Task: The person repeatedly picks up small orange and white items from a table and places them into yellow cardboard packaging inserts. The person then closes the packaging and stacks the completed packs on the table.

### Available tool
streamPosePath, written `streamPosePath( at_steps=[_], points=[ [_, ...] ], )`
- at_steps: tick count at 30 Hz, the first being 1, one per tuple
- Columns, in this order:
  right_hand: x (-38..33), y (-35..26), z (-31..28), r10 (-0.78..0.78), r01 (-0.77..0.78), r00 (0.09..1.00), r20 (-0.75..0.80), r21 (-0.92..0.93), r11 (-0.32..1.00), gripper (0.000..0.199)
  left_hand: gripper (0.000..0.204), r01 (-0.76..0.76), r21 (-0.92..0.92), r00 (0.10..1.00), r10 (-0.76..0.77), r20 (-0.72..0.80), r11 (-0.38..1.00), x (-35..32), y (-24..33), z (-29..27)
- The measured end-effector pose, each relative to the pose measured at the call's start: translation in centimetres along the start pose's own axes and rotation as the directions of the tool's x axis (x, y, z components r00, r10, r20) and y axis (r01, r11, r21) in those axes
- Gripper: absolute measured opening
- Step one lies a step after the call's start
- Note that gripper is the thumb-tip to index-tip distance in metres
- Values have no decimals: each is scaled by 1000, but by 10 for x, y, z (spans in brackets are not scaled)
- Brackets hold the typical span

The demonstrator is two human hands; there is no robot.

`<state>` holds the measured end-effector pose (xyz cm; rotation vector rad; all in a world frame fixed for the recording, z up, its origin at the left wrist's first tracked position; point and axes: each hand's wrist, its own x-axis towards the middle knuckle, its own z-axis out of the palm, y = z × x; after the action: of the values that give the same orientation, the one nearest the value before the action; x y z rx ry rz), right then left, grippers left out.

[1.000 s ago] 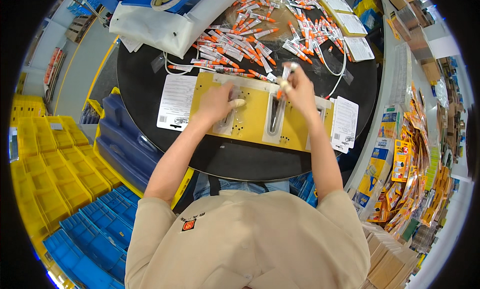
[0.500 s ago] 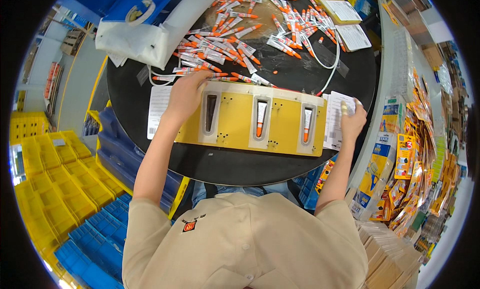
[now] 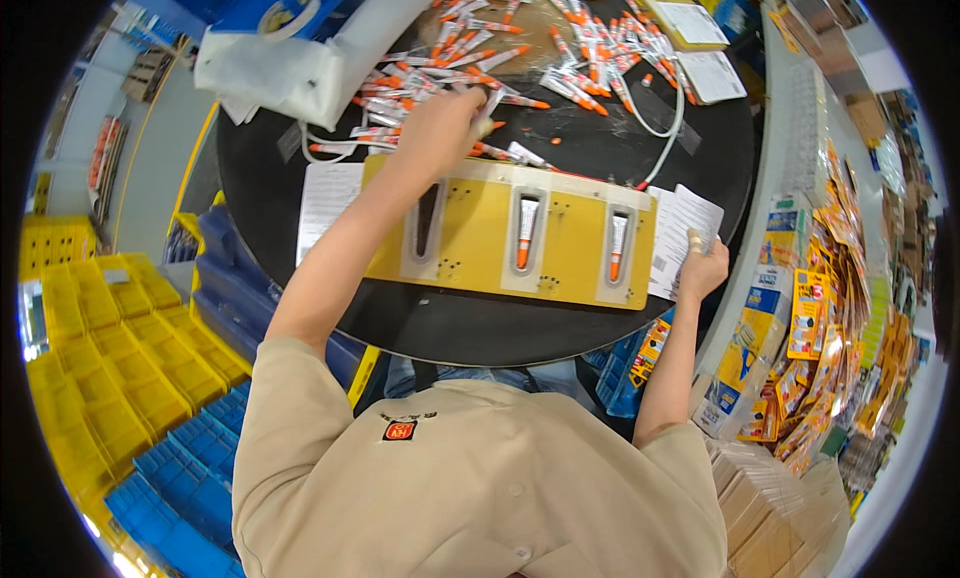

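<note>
My left hand (image 3: 440, 133) reaches over the far edge of a yellow board into a pile of small white tubes with orange caps (image 3: 470, 53). Its fingers close around one white tube (image 3: 491, 104), partly hidden by the hand. The yellow board (image 3: 480, 228) lies on the round black table with three clear blister-shaped pockets. Tubes lie in the middle pocket (image 3: 526, 233) and the right pocket (image 3: 617, 248); the left pocket (image 3: 427, 228) shows only a dark opening. At the board's right end, my right hand (image 3: 705, 270) grips printed white cards (image 3: 685, 223) by their edge.
More printed cards (image 3: 325, 203) lie left of the board. A white cable (image 3: 668, 128) loops across the black table (image 3: 440, 328). Translucent plastic sheeting (image 3: 270, 78) hangs at the far left. Yellow bins (image 3: 130, 358) and blue bins (image 3: 190, 478) stand left; orange packages (image 3: 810, 313) pile at right.
My left hand has moved from the board's upper left edge, farther away and right, into the tubes. My right hand has shifted slightly down, still at the cards.
</note>
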<state>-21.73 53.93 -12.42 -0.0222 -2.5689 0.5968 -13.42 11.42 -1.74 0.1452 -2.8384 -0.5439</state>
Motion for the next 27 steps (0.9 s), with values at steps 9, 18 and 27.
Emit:
streamPosePath(
  at_steps=[9, 18, 27],
  points=[
    [4, -18, -25, 108, -101, 994, 13, -278, 955, 35, 53, 320, -14, 908, -302, 291, 947, -126, -14, -21],
    [-51, -172, -109, -208, 145, 975, 83, 474, 868, 36, 47, 527, 411, 756, -631, 173, 744, -156, -130, -62],
    [-113, -205, -9, -30, -241, 891, 453, 528, 814, 44, 26, 441, -16, 896, -441, -50, 898, -165, -62, -146]
  ],
)
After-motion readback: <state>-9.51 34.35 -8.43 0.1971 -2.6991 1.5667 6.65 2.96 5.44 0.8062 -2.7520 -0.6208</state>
